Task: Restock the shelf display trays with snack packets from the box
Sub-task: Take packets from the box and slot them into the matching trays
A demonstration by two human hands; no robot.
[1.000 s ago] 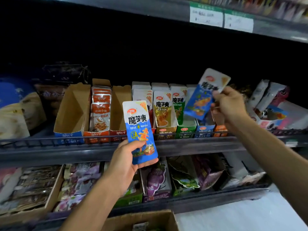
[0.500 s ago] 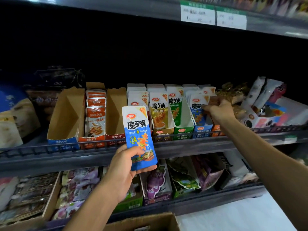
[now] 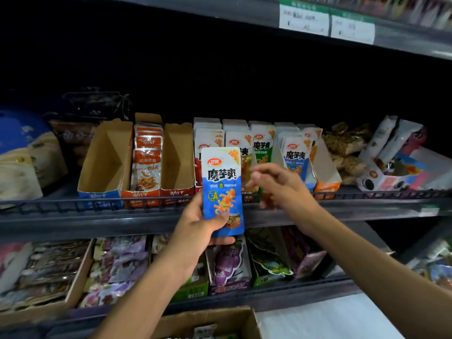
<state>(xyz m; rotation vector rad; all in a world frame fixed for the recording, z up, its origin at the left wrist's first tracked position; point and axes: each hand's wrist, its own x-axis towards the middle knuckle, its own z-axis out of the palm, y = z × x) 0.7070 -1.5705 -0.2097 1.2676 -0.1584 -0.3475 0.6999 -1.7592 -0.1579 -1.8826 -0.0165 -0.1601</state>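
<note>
The right hand (image 3: 276, 184) is motion-blurred; the box (image 3: 210, 324) is cut off below.

Dim overall — the shelf (image 3: 220, 216) back is nearly black, while packet fronts catch soft light from the front. The right hand (image 3: 276, 184) is motion-blurred. Price labels (image 3: 327, 23) above are smeared and unreadable — shelf lines bow at the edges.

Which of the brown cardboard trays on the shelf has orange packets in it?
The middle tray of the three brown ones: a row of orange packets stands in it. The trays on its left and right show only bare cardboard.
</note>
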